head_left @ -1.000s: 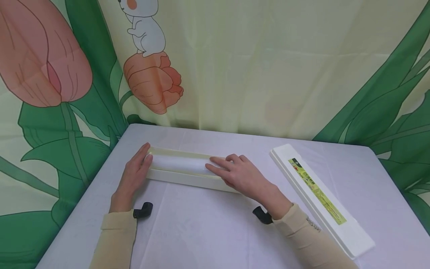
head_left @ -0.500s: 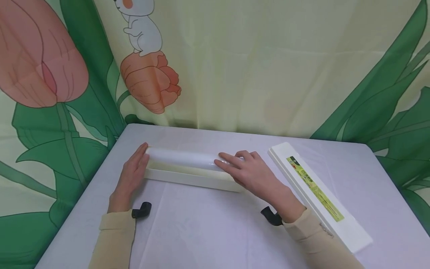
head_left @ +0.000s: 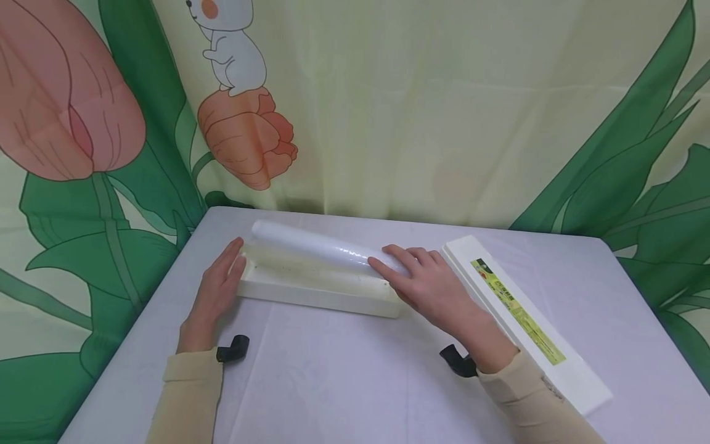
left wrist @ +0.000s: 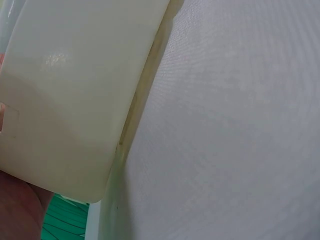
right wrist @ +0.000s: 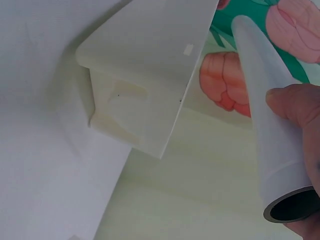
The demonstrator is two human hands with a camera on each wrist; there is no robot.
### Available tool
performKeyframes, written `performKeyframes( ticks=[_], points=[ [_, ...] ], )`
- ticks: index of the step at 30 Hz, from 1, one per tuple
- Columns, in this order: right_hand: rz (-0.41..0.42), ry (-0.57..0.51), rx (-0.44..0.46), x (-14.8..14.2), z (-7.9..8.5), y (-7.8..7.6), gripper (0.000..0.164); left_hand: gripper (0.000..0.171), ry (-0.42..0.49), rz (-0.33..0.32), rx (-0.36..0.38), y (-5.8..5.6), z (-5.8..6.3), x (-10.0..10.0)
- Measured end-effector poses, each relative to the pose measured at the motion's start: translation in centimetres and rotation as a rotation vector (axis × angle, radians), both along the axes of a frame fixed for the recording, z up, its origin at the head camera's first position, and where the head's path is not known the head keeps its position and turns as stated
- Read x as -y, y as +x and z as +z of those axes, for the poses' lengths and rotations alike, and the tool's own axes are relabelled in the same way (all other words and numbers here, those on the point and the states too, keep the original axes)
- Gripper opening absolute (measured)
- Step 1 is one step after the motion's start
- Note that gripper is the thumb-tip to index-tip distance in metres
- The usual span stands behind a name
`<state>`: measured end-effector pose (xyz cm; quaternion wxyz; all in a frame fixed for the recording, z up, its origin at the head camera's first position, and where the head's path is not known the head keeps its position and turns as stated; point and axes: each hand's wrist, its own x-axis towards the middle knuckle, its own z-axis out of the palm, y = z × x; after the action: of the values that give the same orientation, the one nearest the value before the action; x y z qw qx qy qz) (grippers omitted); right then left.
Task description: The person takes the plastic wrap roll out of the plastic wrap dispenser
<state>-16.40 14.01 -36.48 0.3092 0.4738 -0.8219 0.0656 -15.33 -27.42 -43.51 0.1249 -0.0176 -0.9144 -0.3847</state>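
Note:
My right hand (head_left: 435, 293) grips the right end of a roll of cling film (head_left: 310, 239), thumb on the near side. The white roll tilts over a long white box (head_left: 318, 297), its far end pointing back left. In the right wrist view, the roll's dark hollow core shows below the hand, and the roll (right wrist: 275, 135) is clear of the box (right wrist: 150, 40). My left hand (head_left: 213, 290) rests with straight fingers against the box's left end. A box wall (left wrist: 70, 85) fills much of the left wrist view.
The long white lid (head_left: 574, 379) with a yellow-green label (head_left: 521, 314) lies slantwise on the right of the table, beside my right forearm. A white cloth covers the table (head_left: 333, 382). Behind its back edge hangs a printed curtain (head_left: 388, 123).
My right hand has lifted the cling film roll out of the box, moving right and swinging its left end up and back. My left hand has stayed at the box's end.

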Motion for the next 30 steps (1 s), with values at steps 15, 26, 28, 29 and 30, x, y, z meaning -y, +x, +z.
performKeyframes(
  ticks=[15,26,28,29,30],
  points=[
    [-0.039,-0.065,-0.024,-1.3,0.4,0.3,0.063,0.060,-0.004,0.009,0.011,0.0,-0.1,-0.1],
    [-0.061,-0.106,-0.033,-2.4,0.8,0.2,0.059,0.061,-0.002,0.007,0.003,0.0,-0.3,0.0],
    [-0.070,-0.109,-0.018,-2.7,0.8,0.2,0.062,0.062,-0.004,0.009,0.006,0.0,-0.3,-0.1],
    [-0.075,-0.110,-0.015,-2.9,0.9,0.3,0.062,0.062,-0.006,0.010,0.007,0.0,-0.3,-0.1],
    [-0.081,-0.114,-0.013,-3.0,0.9,0.3,0.063,0.062,-0.007,0.011,0.008,0.0,-0.3,-0.1]
  ],
)
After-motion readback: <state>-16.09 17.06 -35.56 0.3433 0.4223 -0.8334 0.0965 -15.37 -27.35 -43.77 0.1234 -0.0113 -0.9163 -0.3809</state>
